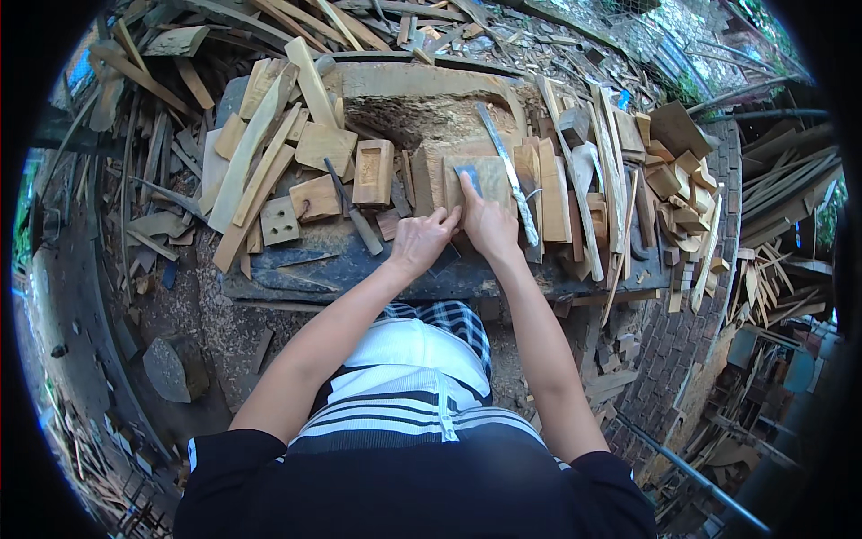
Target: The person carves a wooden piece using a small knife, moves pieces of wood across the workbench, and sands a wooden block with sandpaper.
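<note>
My right hand [489,226] rests on a pale wooden block [489,173]. Its index finger stretches along a small flat dark-blue piece [469,180], whose exact kind I cannot make out; the other fingers curl beneath. Close beside it, my left hand [420,242] is closed, fingertips meeting the right hand at the block's near left side. What the left fingers grip is hidden. Left of the hands lies a chisel-like tool [365,232] with a wooden handle and dark shaft. Just right of the block lies a long blade with a white wrapped handle [524,205].
A dark workbench [305,277] carries wood offcuts on both sides. A block with a rectangular recess [373,172] and a block with holes [280,221] lie to the left. Long sticks [613,171] and piled small blocks [687,193] crowd the right. A hollowed log [431,83] lies behind.
</note>
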The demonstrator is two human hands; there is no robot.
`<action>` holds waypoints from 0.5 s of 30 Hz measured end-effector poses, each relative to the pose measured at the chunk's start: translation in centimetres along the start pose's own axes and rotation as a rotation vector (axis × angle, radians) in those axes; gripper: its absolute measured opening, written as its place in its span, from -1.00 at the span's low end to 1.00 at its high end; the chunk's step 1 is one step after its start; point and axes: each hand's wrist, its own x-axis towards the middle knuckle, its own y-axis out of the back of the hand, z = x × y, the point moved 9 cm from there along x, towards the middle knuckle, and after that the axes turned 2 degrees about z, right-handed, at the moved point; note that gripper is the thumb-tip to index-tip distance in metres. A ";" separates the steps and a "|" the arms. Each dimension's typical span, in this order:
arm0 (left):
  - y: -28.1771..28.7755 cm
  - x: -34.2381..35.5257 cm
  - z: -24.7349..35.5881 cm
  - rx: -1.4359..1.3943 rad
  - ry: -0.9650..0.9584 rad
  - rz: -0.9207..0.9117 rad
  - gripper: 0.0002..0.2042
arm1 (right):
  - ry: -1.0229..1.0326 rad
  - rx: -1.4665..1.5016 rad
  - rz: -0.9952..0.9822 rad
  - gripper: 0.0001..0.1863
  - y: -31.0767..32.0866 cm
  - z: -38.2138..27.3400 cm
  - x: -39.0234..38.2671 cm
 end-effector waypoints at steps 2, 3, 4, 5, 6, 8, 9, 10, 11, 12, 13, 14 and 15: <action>0.2 0.1 -0.3 -0.002 0.004 0.017 -0.71 | -0.003 -0.006 0.009 -0.39 -0.5 0.5 1.1; -0.2 0.0 -0.2 -0.002 -0.006 0.015 -0.71 | 0.000 -0.015 0.013 -0.39 -0.7 0.7 1.3; -0.2 -0.5 -0.7 -0.042 0.006 0.060 -0.73 | 0.011 -0.010 0.012 -0.39 -0.5 0.1 0.9; 0.2 -0.7 -0.8 -0.086 0.018 0.108 -0.76 | -0.006 -0.008 -0.041 -0.38 -0.1 -0.4 -0.7; 0.4 -0.7 -0.9 -0.079 0.025 0.137 -0.81 | -0.024 -0.007 -0.094 -0.37 0.0 -0.7 -1.6; 0.5 -0.7 -0.5 -0.055 -0.010 0.135 -0.82 | -0.032 -0.025 -0.138 -0.36 -0.1 -0.7 -2.7; 0.6 -0.6 -0.2 -0.030 -0.049 0.135 -0.84 | -0.041 -0.042 -0.177 -0.35 -0.4 -0.6 -3.1; 0.6 -0.5 -0.3 -0.034 -0.056 0.132 -0.84 | -0.050 -0.042 -0.175 -0.35 -0.5 -0.5 -2.7; 0.6 -0.5 -0.3 -0.005 -0.087 0.135 -0.86 | -0.031 -0.017 -0.123 -0.36 -0.5 -0.7 -1.5; 0.6 -0.5 0.0 0.025 -0.118 0.139 -0.87 | -0.011 0.008 -0.069 -0.37 -0.4 -0.7 -0.4; 0.4 -0.4 0.1 0.023 -0.125 0.138 -0.87 | -0.017 0.008 -0.065 -0.37 -1.1 -0.2 0.5; 0.1 -0.4 0.2 0.039 -0.138 0.108 -0.87 | -0.003 0.001 -0.041 -0.38 -1.5 -0.1 1.3; -0.3 -0.4 0.3 0.056 -0.150 0.078 -0.87 | 0.012 -0.006 -0.017 -0.40 -1.9 0.1 1.8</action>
